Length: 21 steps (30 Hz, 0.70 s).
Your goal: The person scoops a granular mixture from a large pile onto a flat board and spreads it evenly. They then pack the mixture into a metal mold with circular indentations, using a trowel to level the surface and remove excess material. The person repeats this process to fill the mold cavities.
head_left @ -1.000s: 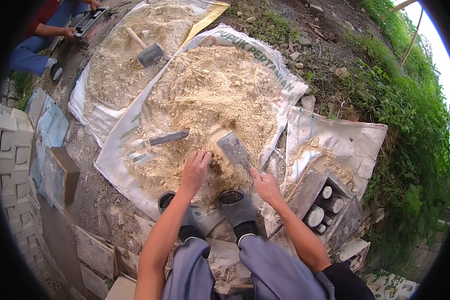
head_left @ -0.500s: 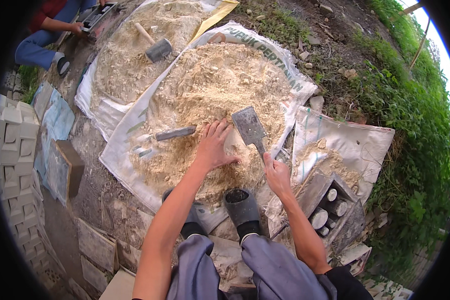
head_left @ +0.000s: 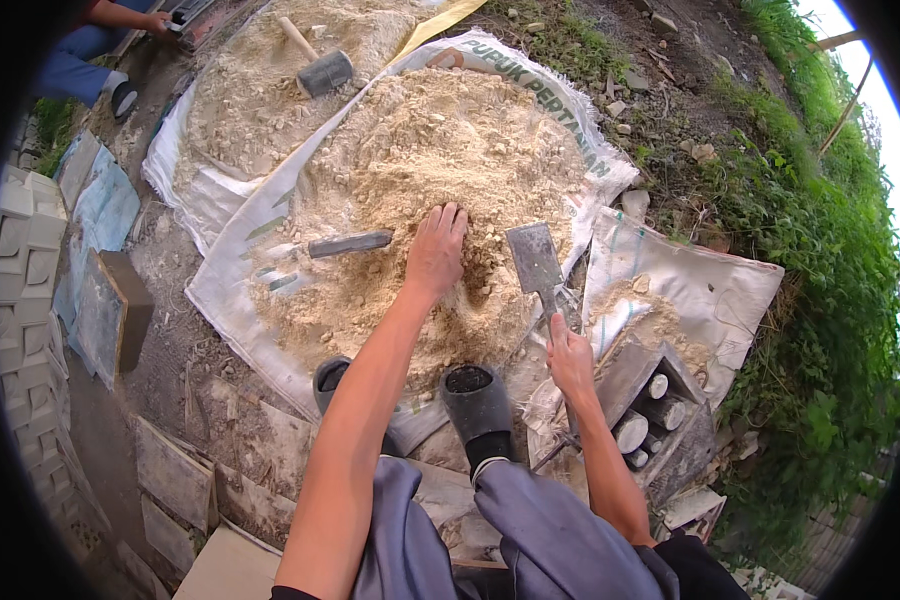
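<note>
A heap of pale, crumbly powder (head_left: 390, 165) lies on a white woven sack (head_left: 225, 265) in front of my feet. My left hand (head_left: 436, 258) is down in the heap, its fingers bunched together and curled. Its thumb and whatever the fingers may hold are hidden. Beside that hand, a dark hollow shows in the powder. A grey bar-shaped piece (head_left: 350, 243) lies just to its left. My right hand (head_left: 570, 362) is closed around the handle of a flat, square-bladed trowel (head_left: 536, 258), held blade-forward over the heap's right side.
A mallet (head_left: 324, 74) lies on another powder heap at the far left. At right stands a wooden box (head_left: 625, 385) holding several pale cylinders, near a folded sack (head_left: 735, 285). Stacked white blocks (head_left: 25, 300) line the left edge. Another person's hand (head_left: 157, 22) shows at upper left.
My left hand has gone from spread flat to bunched, shifting slightly up and right. The whitish patch beside it is now a dark hollow. The trowel has moved right and slightly nearer me.
</note>
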### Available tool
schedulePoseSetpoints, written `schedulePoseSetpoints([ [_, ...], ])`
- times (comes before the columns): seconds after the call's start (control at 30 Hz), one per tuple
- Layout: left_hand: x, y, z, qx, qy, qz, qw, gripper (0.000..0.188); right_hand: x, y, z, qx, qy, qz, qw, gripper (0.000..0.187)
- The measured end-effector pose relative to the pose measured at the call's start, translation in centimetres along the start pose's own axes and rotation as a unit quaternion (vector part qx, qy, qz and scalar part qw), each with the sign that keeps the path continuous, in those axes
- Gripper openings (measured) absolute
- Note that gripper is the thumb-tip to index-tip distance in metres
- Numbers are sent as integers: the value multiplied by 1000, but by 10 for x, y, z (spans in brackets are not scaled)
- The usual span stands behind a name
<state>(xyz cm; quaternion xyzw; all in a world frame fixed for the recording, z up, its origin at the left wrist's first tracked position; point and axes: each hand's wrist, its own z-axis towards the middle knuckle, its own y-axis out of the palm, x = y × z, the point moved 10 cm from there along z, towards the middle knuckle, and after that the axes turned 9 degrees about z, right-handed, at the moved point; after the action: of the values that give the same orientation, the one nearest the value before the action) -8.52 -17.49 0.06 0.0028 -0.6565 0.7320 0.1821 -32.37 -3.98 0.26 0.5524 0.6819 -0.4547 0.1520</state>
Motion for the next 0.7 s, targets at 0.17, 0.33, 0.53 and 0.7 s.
schedulePoseSetpoints([
  [0.17,7,5,4,-11,42,-35,998,50,17,9,-8,-11,30,38,999,69],
  [0.33,-36,3,-1,-105,-31,-163,981,45,9,25,-11,-37,-4,18,999,66],
  [0.53,-92,-52,-11,-43,-131,-201,970,42,-5,29,-8,-23,-17,-7,1000,63],
  [0.7,-69,-53,-16,-35,-88,-185,978,32,-59,27,-18,23,-149,-55,987,54],
])
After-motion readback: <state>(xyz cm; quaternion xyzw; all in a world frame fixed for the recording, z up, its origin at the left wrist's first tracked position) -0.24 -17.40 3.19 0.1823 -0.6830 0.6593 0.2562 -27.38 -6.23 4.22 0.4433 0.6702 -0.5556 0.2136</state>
